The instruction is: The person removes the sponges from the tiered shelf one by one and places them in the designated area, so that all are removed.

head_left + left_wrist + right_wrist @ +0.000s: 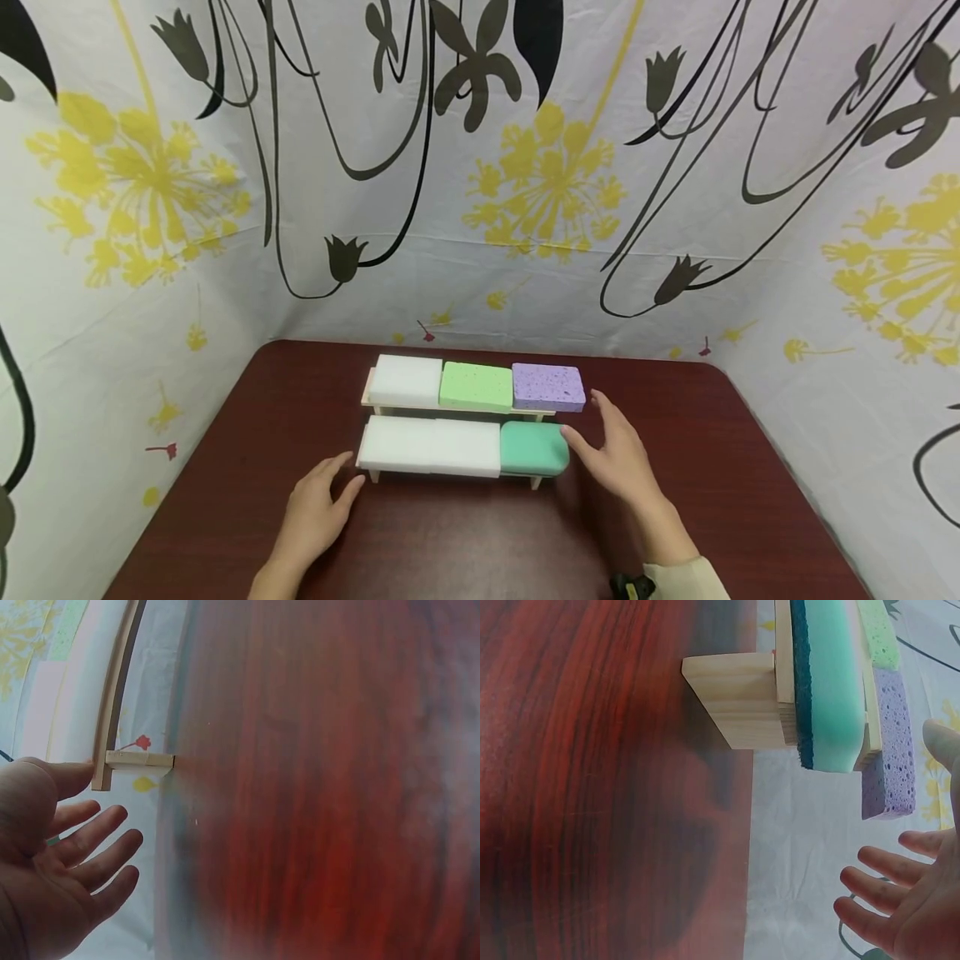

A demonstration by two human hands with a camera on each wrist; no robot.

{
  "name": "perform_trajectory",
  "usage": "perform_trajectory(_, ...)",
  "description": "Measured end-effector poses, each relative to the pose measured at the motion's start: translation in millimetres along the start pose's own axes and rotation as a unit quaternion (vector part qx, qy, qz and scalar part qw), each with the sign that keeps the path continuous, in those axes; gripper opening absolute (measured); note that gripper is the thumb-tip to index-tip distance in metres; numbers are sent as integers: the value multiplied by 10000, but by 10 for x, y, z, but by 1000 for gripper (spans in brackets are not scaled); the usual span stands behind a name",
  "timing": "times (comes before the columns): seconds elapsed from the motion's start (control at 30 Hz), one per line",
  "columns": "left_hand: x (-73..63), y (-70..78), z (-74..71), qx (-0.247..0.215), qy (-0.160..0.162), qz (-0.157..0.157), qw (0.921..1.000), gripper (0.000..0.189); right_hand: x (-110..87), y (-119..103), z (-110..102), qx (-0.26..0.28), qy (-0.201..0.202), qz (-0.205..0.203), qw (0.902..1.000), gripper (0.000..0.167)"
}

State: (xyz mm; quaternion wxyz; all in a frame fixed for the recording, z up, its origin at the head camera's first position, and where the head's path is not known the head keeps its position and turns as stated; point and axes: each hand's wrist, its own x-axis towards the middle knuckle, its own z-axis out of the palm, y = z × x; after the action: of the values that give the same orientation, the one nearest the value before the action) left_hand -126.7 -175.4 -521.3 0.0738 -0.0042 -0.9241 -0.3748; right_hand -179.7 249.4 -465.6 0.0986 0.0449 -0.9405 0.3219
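Note:
A low wooden rack (111, 705) holds sponges in two rows. In its front row lie two white blocks (396, 444) and a rounded teal sponge (535, 448) with a dark scouring layer underneath. Behind them sit another white block (406, 381), a light green sponge (476, 387) and a pitted purple sponge (548, 387) that overhangs the right end. My left hand (311, 510) is at the rack's front left corner, thumb at the wood, fingers loosely spread. At the right end, my right hand (621, 463) has its fingers spread beside the teal and purple sponges, holding nothing.
The rack stands on a dark red-brown wood-grain table (465, 542). A white cloth (420, 208) with grey and yellow flower prints hangs behind the table and along both sides. The right wrist wears a dark strap (632, 586) beside a light sleeve (688, 579).

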Motion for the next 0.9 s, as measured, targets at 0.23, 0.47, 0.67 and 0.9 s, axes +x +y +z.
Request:
perform_trajectory(0.23, 30, -20, 61, -455, 336, 59, 9984, 33, 34, -6, 1, 63, -16, -21, 10000, 87)
perform_trajectory(0.47, 79, 9, 60, -1472, -6, -787, 9860, 34, 55, -7, 17, 117, -73, 49, 9999, 89)
perform_trajectory(0.67, 128, 31, 65, -2483, -143, -1518, 9566, 36, 83, -22, 22, 108, -74, 60, 9999, 91)
perform_trajectory(0.9, 152, 32, 97, -2803, -143, -1726, 9442, 38, 120, -23, 30, 85, -116, 64, 9999, 92)
